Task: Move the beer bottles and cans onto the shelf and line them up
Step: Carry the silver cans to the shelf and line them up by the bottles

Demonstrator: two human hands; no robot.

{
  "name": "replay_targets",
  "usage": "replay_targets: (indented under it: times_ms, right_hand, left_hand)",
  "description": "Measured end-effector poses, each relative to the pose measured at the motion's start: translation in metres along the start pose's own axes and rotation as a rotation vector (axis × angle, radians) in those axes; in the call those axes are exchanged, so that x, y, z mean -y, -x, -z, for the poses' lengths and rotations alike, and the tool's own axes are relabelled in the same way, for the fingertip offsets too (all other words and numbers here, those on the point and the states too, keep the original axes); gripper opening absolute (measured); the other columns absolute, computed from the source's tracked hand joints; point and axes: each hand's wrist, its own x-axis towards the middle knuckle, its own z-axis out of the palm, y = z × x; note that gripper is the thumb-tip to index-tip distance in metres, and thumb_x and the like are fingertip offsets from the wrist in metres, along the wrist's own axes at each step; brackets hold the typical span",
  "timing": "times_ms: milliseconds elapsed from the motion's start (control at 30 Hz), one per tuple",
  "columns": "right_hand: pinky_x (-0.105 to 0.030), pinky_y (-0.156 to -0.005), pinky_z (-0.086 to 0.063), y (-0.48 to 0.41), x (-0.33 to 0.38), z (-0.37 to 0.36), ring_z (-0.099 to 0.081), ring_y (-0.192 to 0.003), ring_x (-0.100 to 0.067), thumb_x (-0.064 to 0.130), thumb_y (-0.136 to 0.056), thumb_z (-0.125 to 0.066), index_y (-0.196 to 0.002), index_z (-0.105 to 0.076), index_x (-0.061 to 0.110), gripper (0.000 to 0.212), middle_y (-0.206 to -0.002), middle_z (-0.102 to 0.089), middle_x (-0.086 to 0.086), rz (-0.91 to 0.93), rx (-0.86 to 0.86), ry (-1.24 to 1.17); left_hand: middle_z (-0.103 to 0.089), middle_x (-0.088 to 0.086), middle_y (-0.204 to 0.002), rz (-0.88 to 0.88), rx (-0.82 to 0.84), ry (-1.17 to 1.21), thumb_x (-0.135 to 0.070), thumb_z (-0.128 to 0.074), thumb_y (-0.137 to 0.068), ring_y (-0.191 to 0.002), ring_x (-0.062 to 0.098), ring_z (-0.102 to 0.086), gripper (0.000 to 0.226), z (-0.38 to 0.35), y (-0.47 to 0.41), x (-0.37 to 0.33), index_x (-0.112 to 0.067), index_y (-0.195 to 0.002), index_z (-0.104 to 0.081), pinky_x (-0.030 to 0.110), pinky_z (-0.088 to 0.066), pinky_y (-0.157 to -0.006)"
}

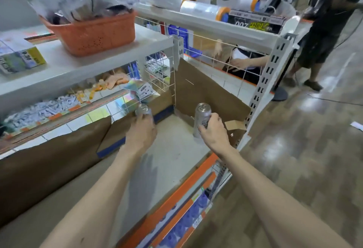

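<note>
My left hand (141, 129) grips a silver beer can (141, 109) from behind, so only the can's top shows above my fingers. In my right hand (213, 128) is a taller silver can (202, 113), held upright around its lower half. Both cans hang just above the white shelf board (172, 153), toward its back. Brown cardboard (206, 94) lines the shelf's back and left side. No other cans or bottles show on this shelf.
An orange basket (94, 33) of packets sits on the upper shelf at left. Rolls of plastic film (204, 9) lie on the top shelf behind. A white slotted upright (263, 82) bounds the shelf on the right. Another person (322, 37) stands on the floor beyond.
</note>
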Motion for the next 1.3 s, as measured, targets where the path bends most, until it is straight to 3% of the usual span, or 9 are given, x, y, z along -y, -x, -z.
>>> replay_targets:
  times_ms: [200,300,533,733,833,900,1067,1200,1300]
  right_hand:
    - [-0.045,-0.096,-0.045,-0.067,0.005,-0.012,-0.049,-0.119,-0.038,0.034,-0.092,-0.058,-0.135,-0.035,0.005,0.057,-0.132,-0.045,-0.019,-0.040,-0.011,0.042]
    - [-0.043,-0.094,-0.045,-0.089,0.000,-0.021,-0.049,-0.120,-0.038,0.041,-0.093,-0.058,-0.140,-0.033,0.002,0.065,-0.132,-0.047,-0.020,-0.051,-0.002,0.050]
    - [-0.039,-0.081,-0.046,-0.108,-0.008,-0.033,-0.057,-0.106,-0.038,0.047,-0.088,-0.061,-0.123,-0.044,0.008,0.055,-0.118,-0.056,-0.016,-0.093,0.019,0.009]
    - [-0.040,-0.085,-0.046,-0.099,-0.013,-0.029,-0.057,-0.108,-0.037,0.046,-0.086,-0.064,-0.124,-0.045,0.009,0.056,-0.117,-0.056,-0.014,-0.063,-0.002,-0.025]
    - [-0.037,-0.080,-0.043,-0.086,-0.015,-0.024,-0.058,-0.106,-0.036,0.046,-0.085,-0.067,-0.124,-0.046,0.009,0.058,-0.118,-0.058,-0.012,-0.012,0.019,-0.026]
    - [-0.039,-0.081,-0.045,-0.071,-0.013,-0.020,-0.059,-0.105,-0.037,0.047,-0.085,-0.068,-0.124,-0.047,0.010,0.058,-0.119,-0.061,-0.013,0.035,0.041,-0.007]
    - [-0.039,-0.079,-0.047,-0.039,0.020,-0.015,-0.061,-0.102,-0.034,0.050,-0.082,-0.070,-0.119,-0.051,0.015,0.055,-0.114,-0.065,-0.010,0.147,0.067,0.028]
    - [-0.039,-0.074,-0.043,-0.002,0.072,-0.029,-0.060,-0.103,-0.037,0.046,-0.081,-0.070,-0.114,-0.052,0.014,0.049,-0.111,-0.065,-0.012,0.293,0.140,0.029]
    - [-0.040,-0.075,-0.045,0.034,0.119,-0.056,-0.062,-0.104,-0.037,0.048,-0.080,-0.071,-0.113,-0.054,0.013,0.052,-0.111,-0.067,-0.014,0.413,0.232,-0.018]
  left_hand:
    - [-0.049,0.020,-0.127,0.075,-0.080,0.065,-0.005,-0.054,-0.088,-0.122,0.039,-0.044,0.041,-0.007,-0.082,0.027,-0.005,-0.129,-0.049,0.047,-0.042,-0.094]
    - [-0.049,0.019,-0.125,0.038,-0.059,0.061,-0.012,-0.058,-0.090,-0.114,0.038,-0.051,0.039,-0.023,-0.112,0.040,-0.006,-0.128,-0.052,0.046,-0.048,-0.089]
    - [-0.045,0.019,-0.124,0.019,-0.035,0.013,-0.036,-0.065,-0.088,-0.111,0.033,-0.045,0.035,-0.040,-0.133,0.041,-0.007,-0.107,-0.063,0.039,-0.037,-0.079]
    - [-0.036,0.016,-0.135,0.046,-0.028,0.145,-0.027,-0.074,-0.082,-0.121,0.037,-0.039,0.060,-0.038,-0.099,0.039,-0.014,-0.134,-0.047,0.044,-0.043,-0.095]
    - [-0.059,0.006,-0.112,0.037,0.002,0.217,-0.018,-0.077,-0.074,-0.099,0.029,-0.059,0.048,-0.032,-0.082,0.041,-0.019,-0.117,-0.056,0.037,-0.047,-0.078]
    - [-0.063,0.002,-0.102,0.066,0.010,0.247,-0.020,-0.078,-0.070,-0.091,0.027,-0.062,0.043,-0.021,-0.065,0.040,-0.022,-0.108,-0.058,0.037,-0.050,-0.076]
    - [-0.065,0.000,-0.097,0.135,-0.061,0.218,-0.020,-0.078,-0.070,-0.090,0.025,-0.063,0.042,0.013,-0.012,0.040,-0.026,-0.107,-0.061,0.028,-0.041,-0.069]
    - [-0.069,0.004,-0.102,0.251,-0.171,0.300,-0.028,-0.076,-0.075,-0.094,0.027,-0.065,0.041,0.059,0.046,0.058,-0.018,-0.113,-0.064,0.039,-0.053,-0.077]
    - [-0.069,0.003,-0.097,0.346,-0.243,0.251,-0.038,-0.073,-0.072,-0.092,0.028,-0.065,0.042,0.093,0.101,0.089,-0.019,-0.108,-0.064,0.038,-0.051,-0.073]
